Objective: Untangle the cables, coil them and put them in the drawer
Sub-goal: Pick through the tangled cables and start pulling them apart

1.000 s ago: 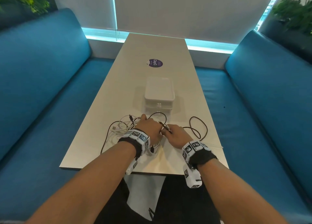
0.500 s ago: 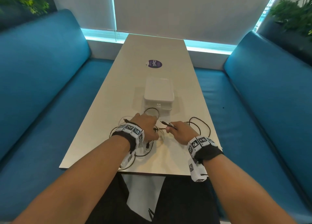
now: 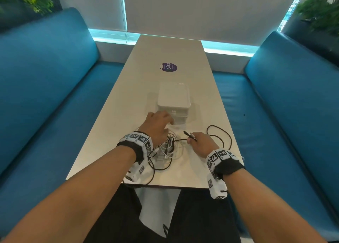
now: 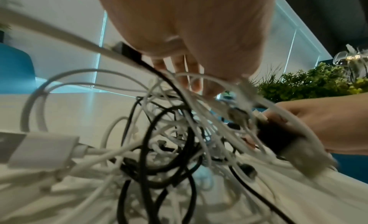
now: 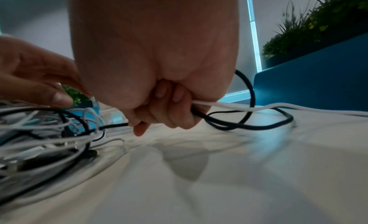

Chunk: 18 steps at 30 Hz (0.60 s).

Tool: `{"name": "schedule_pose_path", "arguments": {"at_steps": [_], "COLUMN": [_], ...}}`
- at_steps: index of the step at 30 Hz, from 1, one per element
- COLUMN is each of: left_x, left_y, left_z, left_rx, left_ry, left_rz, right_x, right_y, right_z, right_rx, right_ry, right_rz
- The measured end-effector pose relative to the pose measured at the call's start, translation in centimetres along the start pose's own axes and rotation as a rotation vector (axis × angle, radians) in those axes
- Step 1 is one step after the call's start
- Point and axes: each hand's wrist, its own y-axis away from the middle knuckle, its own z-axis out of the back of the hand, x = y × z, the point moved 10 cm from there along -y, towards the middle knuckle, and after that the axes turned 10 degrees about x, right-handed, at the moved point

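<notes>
The right hand's fingers [image 5: 169, 115] curl tight round a black cable [image 5: 249, 126] and a white cable [image 5: 278, 107], just right of the cable tangle [image 3: 168, 147]. The left hand [image 3: 157, 125] hovers spread over the tangle's far side. Beyond the tangle on the desk [image 3: 201, 169] sits the white drawer box [image 3: 174, 99].

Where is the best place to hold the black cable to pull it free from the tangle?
Probably just behind its plug, where the right hand grips the black cable already. Come from the right: that loop lies clear of the tangle.
</notes>
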Motion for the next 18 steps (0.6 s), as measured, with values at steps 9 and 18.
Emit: {"name": "schedule_pose_path", "arguments": {"at_steps": [9, 18], "left_x": [-1.3, 2.5], "left_y": [0.7, -0.6], "left_z": [-3.2, -1.4], "left_rx": [0.324, 0.210], "left_ry": [-0.447, 0.002], "left_rz": [0.042, 0.155], "right_x": [0.8, 2.5], "right_y": [-0.6, -0.1], "right_z": [0.1, 0.8], "right_rx": [-0.035, -0.072], "right_ry": [-0.019, -0.080], "right_rz": [0.015, 0.079]}}
